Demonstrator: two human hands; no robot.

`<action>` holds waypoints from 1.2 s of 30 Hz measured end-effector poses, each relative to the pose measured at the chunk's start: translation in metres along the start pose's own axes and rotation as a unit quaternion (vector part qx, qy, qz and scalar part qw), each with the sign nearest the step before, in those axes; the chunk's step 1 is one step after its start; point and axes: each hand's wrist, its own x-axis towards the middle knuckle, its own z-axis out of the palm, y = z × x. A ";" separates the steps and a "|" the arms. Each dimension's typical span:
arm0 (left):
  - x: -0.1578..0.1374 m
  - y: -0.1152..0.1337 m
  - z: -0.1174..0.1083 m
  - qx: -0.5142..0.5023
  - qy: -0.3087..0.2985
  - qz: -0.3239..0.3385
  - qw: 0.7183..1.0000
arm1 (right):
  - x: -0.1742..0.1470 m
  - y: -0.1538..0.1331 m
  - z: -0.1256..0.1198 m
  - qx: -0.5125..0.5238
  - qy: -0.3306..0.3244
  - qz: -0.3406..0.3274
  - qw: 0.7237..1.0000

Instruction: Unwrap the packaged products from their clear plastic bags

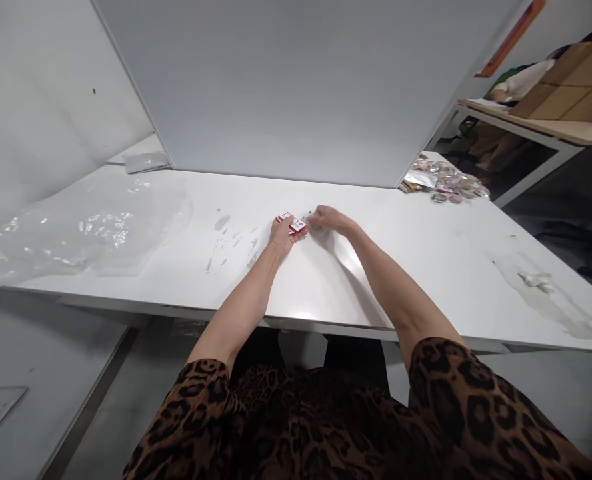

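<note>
My left hand [282, 233] is closed around a small red-and-white box [296, 224], thumb on its printed top face and fingers underneath. Just to the right, close to the end of the box, is my right hand [323, 219]. Its fingers are curled together in a pinch, slightly blurred. A small pale thing with dark specks [307, 215] shows at those fingertips, too small and smeared to name. Both hands are over the middle of the white table [236, 280].
Clear plastic bags [91, 227] cover the table's left end. Several small packets [449, 181] lie piled at the back right. A grey panel [296, 87] rises behind the table. Cardboard boxes [566, 83] stand on another table, with a person beside them.
</note>
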 end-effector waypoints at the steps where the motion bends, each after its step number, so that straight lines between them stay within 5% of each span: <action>1: 0.000 0.001 0.001 -0.001 0.006 0.000 1.000 | 0.002 -0.001 0.005 -0.023 0.001 0.004 1.000; 7: -0.003 0.005 0.001 -0.005 0.004 0.016 1.000 | -0.001 0.002 0.013 -0.078 0.014 -0.004 0.997; 12: -0.003 0.006 0.000 0.010 -0.007 0.016 1.000 | -0.022 0.026 -0.006 -0.140 0.079 -0.060 0.985; 16: 0.000 0.004 -0.003 0.027 -0.013 0.033 0.999 | -0.040 0.053 -0.024 -0.203 0.050 -0.107 0.972; 22: 0.001 0.003 -0.005 0.033 -0.017 0.047 0.998 | -0.066 0.091 -0.062 -0.160 0.100 -0.116 0.975; 26: -0.002 0.002 -0.005 0.065 -0.014 0.063 0.996 | -0.078 0.122 -0.088 -0.117 0.074 -0.080 0.987; 28: -0.005 0.001 -0.005 0.080 -0.019 0.076 0.994 | -0.077 0.140 -0.109 -0.030 0.126 -0.030 0.991; 30: -0.006 -0.003 -0.004 0.087 -0.020 0.101 0.991 | -0.072 0.163 -0.137 0.140 0.240 0.081 0.957; 32: -0.007 -0.007 -0.002 0.089 -0.015 0.133 0.987 | -0.064 0.189 -0.171 0.294 0.353 0.207 0.864; 36: -0.007 -0.013 0.003 0.124 -0.017 0.160 0.979 | -0.032 0.236 -0.234 0.328 0.442 0.291 0.782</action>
